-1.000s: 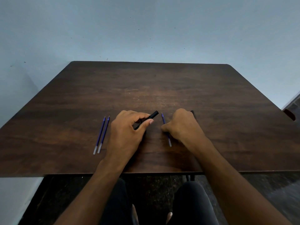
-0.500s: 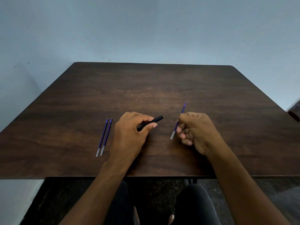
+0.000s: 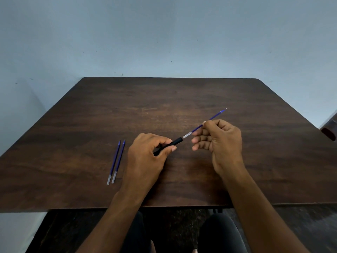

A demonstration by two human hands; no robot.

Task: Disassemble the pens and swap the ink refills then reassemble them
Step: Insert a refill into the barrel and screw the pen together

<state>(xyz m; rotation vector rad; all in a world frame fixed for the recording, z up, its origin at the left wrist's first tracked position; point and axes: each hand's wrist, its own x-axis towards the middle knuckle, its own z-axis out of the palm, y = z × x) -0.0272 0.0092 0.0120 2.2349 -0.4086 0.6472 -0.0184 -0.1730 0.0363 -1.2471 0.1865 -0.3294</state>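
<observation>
My left hand (image 3: 145,154) grips a black pen barrel (image 3: 176,141), whose open end points up and to the right. My right hand (image 3: 221,141) pinches a blue ink refill (image 3: 211,119) between thumb and forefinger. The refill's clear back end sits right at the barrel's mouth, and its tip points away toward the far right. Both are held a little above the dark wooden table (image 3: 182,99). Two more blue refills (image 3: 116,161) lie side by side on the table, left of my left hand.
The table's front edge runs just below my wrists, with my knees under it. A pale blue wall stands behind the table. A dark reddish object (image 3: 329,133) pokes in at the right edge of the view.
My right hand picked the blue refill up off the table, turned it and brought its back end to the mouth of the barrel. My left hand tilted the barrel toward it.
</observation>
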